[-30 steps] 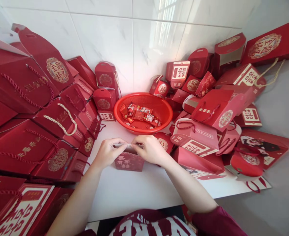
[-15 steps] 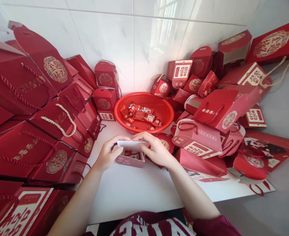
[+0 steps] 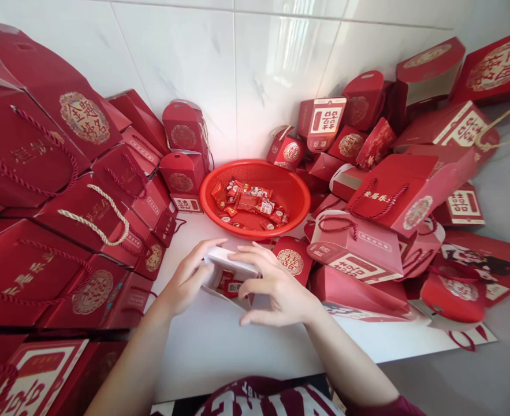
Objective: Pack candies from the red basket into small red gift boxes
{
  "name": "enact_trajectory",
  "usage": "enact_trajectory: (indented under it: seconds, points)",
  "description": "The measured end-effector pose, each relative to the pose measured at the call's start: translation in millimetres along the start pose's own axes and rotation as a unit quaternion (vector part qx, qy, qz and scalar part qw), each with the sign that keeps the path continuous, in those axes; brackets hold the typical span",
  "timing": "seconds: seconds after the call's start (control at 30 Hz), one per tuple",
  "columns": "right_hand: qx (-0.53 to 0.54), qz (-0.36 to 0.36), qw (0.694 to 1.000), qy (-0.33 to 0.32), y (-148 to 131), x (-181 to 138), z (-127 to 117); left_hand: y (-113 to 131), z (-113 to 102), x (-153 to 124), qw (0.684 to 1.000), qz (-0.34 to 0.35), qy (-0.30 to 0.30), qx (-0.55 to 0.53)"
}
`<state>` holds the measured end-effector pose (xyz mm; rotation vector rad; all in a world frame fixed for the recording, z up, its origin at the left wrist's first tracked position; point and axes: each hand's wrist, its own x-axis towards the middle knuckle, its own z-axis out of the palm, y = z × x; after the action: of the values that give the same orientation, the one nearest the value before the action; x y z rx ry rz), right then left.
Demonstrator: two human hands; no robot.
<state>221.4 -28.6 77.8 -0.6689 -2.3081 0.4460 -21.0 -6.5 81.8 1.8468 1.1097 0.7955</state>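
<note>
A small open candy box (image 3: 218,253) with a whitish inside stands on the white table in front of me, tilted slightly. A few red-wrapped candies (image 3: 233,287) lie inside it. My left hand (image 3: 185,283) is closed around the box's left side, thumb at the near side and fingers at the back. Over the right side of the box, my right hand (image 3: 278,289) has its fingers spread, some touching the far edge; it hides that part of the box. Just beyond, a red plastic basket (image 3: 298,196) holds several wrapped candies (image 3: 250,202).
Red gift boxes with rope handles (image 3: 42,263) are stacked along the left. On the right, more red and pink boxes (image 3: 354,248) lie in a loose heap. A white tiled wall (image 3: 185,58) rises behind. The white table (image 3: 233,352) has its near edge close to my body.
My right hand has opened its fingers and shifted over the box's right side. The box has turned a little, and my left hand keeps its hold. The view has tilted slightly.
</note>
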Motion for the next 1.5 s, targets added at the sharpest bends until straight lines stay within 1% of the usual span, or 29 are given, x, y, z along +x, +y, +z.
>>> enact_trajectory:
  seconds: [0.13, 0.23, 0.3, 0.37, 0.43, 0.5, 0.6, 0.67, 0.77, 0.83, 0.93, 1.0, 1.1, 1.13, 1.17, 1.2, 1.27, 1.33, 1.4, 1.5]
  points:
    - [-0.011, 0.004, 1.0, 0.011, 4, -11, 2, 6, -19, -6, 0.998, 0.02, -0.026, 0.049]
    - [-0.016, 0.017, 0.999, 0.024, 6, -16, 4, 4, -33, -8, 0.997, 0.032, -0.013, 0.071]
    - [-0.023, 0.027, 0.999, 0.034, 5, -17, 5, 1, -38, -8, 0.996, 0.04, -0.003, 0.076]
    - [-0.038, 0.034, 0.998, 0.038, 5, -17, 6, -3, -38, -7, 0.997, 0.045, -0.009, 0.063]
    - [-0.06, 0.039, 0.997, 0.041, 4, -17, 7, -7, -35, -4, 0.998, 0.042, -0.021, 0.035]
    - [-0.077, 0.045, 0.995, 0.045, 4, -17, 9, -10, -28, -1, 0.999, 0.024, -0.027, 0.001]
    - [-0.097, 0.073, 0.99, 0.064, 4, -17, 13, -12, -13, 4, 0.998, -0.011, -0.039, -0.053]
    - [-0.124, 0.093, 0.984, 0.084, 5, -18, 16, -11, -1, 6, 0.995, -0.021, -0.056, -0.083]
    - [-0.159, 0.099, 0.975, 0.124, 7, -18, 22, -9, 12, 10, 0.993, -0.009, -0.065, -0.097]
    - [-0.168, 0.101, 0.968, 0.156, 8, -18, 24, -7, 13, 15, 0.994, 0.023, -0.046, -0.098]
    - [-0.167, 0.105, 0.961, 0.193, 10, -18, 27, -1, 2, 31, 0.995, 0.066, 0.006, -0.079]
    - [-0.162, 0.102, 0.96, 0.204, 11, -17, 28, 5, -9, 51, 0.995, 0.077, 0.05, -0.028]
    - [-0.159, 0.097, 0.961, 0.205, 11, -16, 30, 13, -22, 96, 0.987, 0.079, 0.116, 0.084]
    - [-0.158, 0.095, 0.961, 0.205, 11, -16, 31, 13, -24, 114, 0.983, 0.072, 0.113, 0.129]
    - [-0.158, 0.093, 0.961, 0.206, 11, -16, 31, 12, -25, 133, 0.977, 0.054, 0.084, 0.19]
    - [-0.158, 0.089, 0.961, 0.206, 12, -17, 32, 9, -25, 152, 0.964, 0.024, 0.023, 0.264]
    - [-0.157, 0.081, 0.963, 0.202, 13, -17, 32, -2, -22, 187, 0.95, -0.013, -0.05, 0.307]
    - [-0.155, 0.075, 0.966, 0.193, 14, -17, 31, -17, -17, 215, 0.929, -0.058, -0.117, 0.348]
    - [-0.151, 0.074, 0.968, 0.185, 14, -17, 30, -32, -12, 232, 0.901, -0.104, -0.172, 0.383]
    - [-0.149, 0.074, 0.968, 0.186, 15, -15, 29, -51, -10, 242, 0.863, -0.159, -0.239, 0.416]
